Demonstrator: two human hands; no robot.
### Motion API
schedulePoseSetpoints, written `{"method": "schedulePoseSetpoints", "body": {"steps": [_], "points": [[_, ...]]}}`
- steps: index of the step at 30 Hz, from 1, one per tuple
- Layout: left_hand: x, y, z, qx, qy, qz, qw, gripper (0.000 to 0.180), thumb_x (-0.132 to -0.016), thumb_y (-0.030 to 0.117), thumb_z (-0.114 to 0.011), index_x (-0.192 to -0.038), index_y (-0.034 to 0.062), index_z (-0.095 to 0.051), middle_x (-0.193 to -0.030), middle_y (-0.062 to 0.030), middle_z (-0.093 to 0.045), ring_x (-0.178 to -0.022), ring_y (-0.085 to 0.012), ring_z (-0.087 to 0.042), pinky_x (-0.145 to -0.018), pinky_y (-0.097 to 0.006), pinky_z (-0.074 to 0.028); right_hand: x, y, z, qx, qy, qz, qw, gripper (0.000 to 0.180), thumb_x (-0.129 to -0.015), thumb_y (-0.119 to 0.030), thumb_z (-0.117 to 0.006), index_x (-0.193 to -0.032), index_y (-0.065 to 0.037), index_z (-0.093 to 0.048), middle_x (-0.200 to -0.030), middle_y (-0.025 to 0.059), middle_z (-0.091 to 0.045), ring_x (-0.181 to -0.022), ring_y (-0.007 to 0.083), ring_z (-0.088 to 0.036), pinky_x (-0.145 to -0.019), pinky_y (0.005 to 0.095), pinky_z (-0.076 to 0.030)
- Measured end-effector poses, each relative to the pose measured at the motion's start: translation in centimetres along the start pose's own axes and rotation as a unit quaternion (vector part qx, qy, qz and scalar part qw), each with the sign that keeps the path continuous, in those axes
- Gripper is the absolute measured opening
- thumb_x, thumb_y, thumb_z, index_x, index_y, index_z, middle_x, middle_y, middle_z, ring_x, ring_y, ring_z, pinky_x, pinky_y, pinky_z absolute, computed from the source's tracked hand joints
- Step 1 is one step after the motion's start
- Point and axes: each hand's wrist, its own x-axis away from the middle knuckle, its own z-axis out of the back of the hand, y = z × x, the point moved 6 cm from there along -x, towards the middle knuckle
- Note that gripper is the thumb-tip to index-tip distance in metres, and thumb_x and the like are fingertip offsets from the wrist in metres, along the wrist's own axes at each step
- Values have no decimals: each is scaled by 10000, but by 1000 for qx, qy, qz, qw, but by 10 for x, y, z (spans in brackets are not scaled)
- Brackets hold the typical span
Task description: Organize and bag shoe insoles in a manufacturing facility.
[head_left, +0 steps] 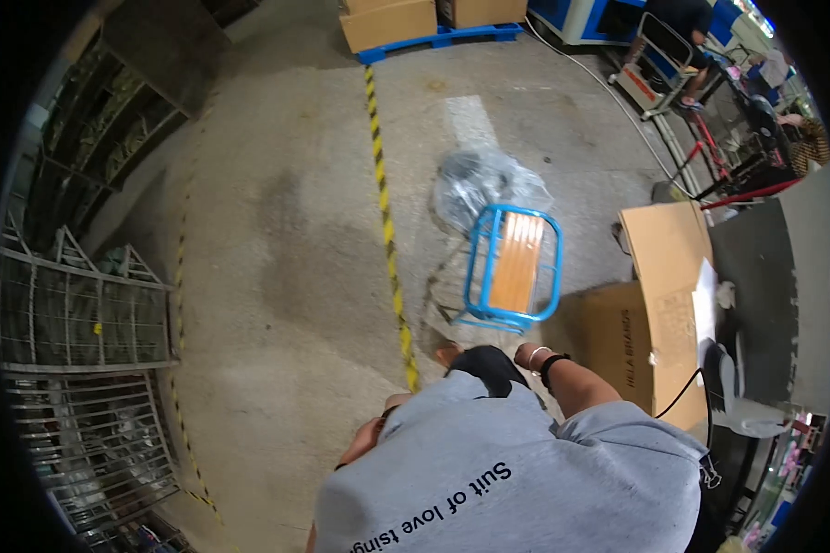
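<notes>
My right hand (528, 355) hangs at my side beyond the hem of my grey shirt, a pale bracelet and a dark band on its wrist. Its fingers look curled in, and nothing shows in them. Just ahead of it stands a folding chair (515, 263) with a blue tube frame and a wooden slatted part; a gap of floor separates hand and chair. My left hand (398, 400) is mostly covered by the shirt, so its fingers are hidden. Clear crumpled plastic film (489, 180) lies on the floor behind the chair.
Tall cardboard boxes (664, 295) stand close on my right beside a dark grey panel (756, 276). Wire cages (83, 313) line the left. Yellow-black tape (383, 194) crosses the concrete floor. Farther off are a blue pallet (475, 34) with cartons and a seated person (678, 28).
</notes>
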Motion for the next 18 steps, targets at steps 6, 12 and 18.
{"method": "schedulePoseSetpoints", "body": {"steps": [6, 12, 18], "points": [[-44, 54, 61, 83, -56, 118, 988, 264, -825, 248, -472, -748, 6, -547, -632, -57, -498, -631, -150, -483, -584, -288, -385, -68, -114, 98, 184, 79, 204, 958, 258, -747, -182, -469, -835, -12, -642, -873, 224, -601, -850, 362, -576, -736, 409, -460], [-125, -9, 135, 49, -34, 93, 994, 270, -816, 247, -486, -806, -5, -583, -664, -71, -553, -642, -188, -522, -558, -313, -396, -103, -194, 151, -113, 153, 93, 977, 232, -734, -232, -489, -782, -46, -619, -842, 195, -601, -813, 345, -572, -711, 380, -459], [-246, -44, 266, -74, -195, 82, 975, 289, -819, 250, -487, -873, -17, -582, -694, -79, -565, -656, -199, -528, -564, -316, -403, -110, -209, 158, -163, 152, 46, 974, 249, -741, -261, -499, -838, -66, -619, -827, 168, -617, -809, 340, -577, -715, 387, -458]]}}
